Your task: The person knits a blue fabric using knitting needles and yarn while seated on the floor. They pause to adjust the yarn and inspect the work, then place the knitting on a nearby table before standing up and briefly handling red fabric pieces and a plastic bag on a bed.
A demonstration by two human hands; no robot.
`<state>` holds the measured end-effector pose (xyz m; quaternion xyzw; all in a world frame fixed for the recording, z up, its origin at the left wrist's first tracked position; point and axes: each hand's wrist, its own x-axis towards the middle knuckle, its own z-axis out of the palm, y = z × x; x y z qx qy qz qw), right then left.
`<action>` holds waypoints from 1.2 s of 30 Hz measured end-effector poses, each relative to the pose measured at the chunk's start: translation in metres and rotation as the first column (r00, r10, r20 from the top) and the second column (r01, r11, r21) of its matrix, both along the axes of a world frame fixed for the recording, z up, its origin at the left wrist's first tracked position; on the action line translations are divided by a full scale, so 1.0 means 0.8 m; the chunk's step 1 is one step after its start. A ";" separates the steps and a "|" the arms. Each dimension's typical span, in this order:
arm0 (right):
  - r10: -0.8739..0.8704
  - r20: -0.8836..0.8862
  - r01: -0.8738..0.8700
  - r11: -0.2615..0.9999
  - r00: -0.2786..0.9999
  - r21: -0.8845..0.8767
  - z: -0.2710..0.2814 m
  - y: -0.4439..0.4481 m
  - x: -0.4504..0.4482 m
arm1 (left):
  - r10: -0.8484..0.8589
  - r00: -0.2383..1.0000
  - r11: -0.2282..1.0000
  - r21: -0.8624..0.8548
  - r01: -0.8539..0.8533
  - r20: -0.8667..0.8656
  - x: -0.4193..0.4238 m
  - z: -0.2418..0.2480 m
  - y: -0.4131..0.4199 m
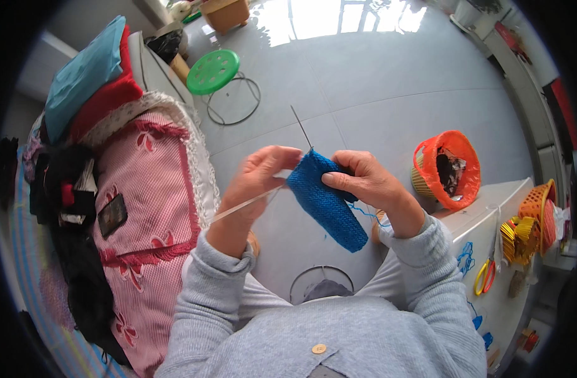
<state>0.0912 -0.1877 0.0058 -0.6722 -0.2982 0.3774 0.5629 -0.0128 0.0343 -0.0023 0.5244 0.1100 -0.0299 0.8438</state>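
My right hand (371, 177) grips a piece of blue knitting (327, 203), its thumb lying across the front of the fabric. The knitted piece hangs over the floor between my knees. A thin metal knitting needle (301, 126) pokes up from its top corner. My left hand (262, 172) is at the left edge of the fabric, blurred, with thumb and fingers apart; whether it pinches anything is unclear. Another, paler needle (246, 204) slants across the left wrist toward the knitting. Blue yarn (364, 211) trails from the piece below my right hand.
On the right, a white table (486, 222) bears scissors (485, 276), blue yarn scraps (466, 259) and an orange basket (536, 201). An orange-lined bin (472, 163) stands beyond it. To the left are a pink-covered sofa (149, 208), a phone-like dark object (112, 215) and a green stool (213, 72).
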 end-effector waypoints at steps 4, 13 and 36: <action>-0.094 -0.041 0.096 0.994 0.995 0.052 0.046 -0.041 0.001 | 0.127 0.982 0.992 -0.032 -0.124 0.137 0.007 -0.003 0.037; -0.817 0.083 0.612 0.491 0.571 0.620 0.175 -0.335 -0.096 | 0.629 0.636 0.631 0.183 -0.754 0.447 0.011 -0.008 0.106; -0.969 0.223 0.951 0.161 0.102 0.265 0.065 -0.686 -0.350 | 0.560 0.827 0.775 0.380 -0.505 -0.043 -0.147 -0.061 0.030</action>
